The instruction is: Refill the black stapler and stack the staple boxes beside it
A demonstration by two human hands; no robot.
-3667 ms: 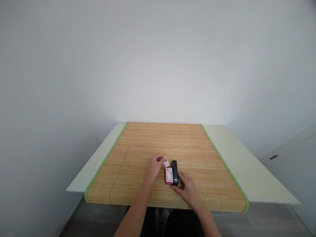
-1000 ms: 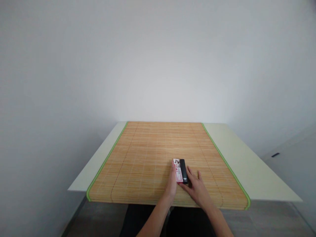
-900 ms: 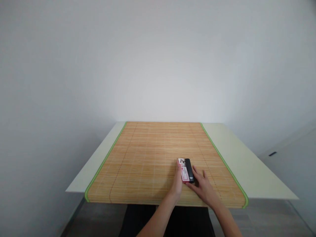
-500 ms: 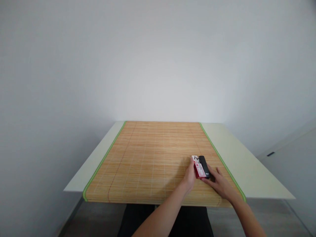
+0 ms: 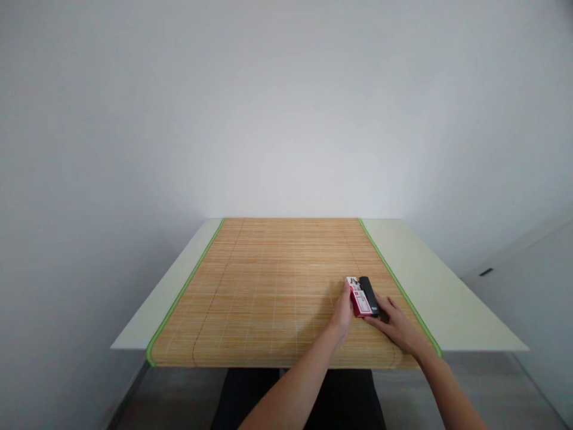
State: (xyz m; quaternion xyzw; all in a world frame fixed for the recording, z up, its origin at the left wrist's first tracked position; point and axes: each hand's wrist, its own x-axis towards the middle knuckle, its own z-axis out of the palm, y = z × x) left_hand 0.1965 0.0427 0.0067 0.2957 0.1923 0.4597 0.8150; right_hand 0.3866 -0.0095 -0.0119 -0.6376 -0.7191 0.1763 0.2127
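Observation:
A small red-and-white printed box [image 5: 360,302] lies towards the right front of the bamboo mat [image 5: 268,286]. Right beside it, side by side, is a long black object with rounded ends that looks like a stapler [image 5: 369,295]. My left hand [image 5: 342,310] grips the box from its left side, fingers partly hidden behind it. From the right, my right hand [image 5: 396,325] has its thumb at the near end of the pair and its fingertips against the black stapler's side. The two things sit pressed together between my hands.
The mat has green edging and covers the middle of a white table [image 5: 430,269], which shows on both sides. A white wall [image 5: 286,107] stands behind the table. My dark-clad legs are under the front edge.
The whole view has shifted slightly. Both hands, the box and the black stapler keep nearly the same places on the mat.

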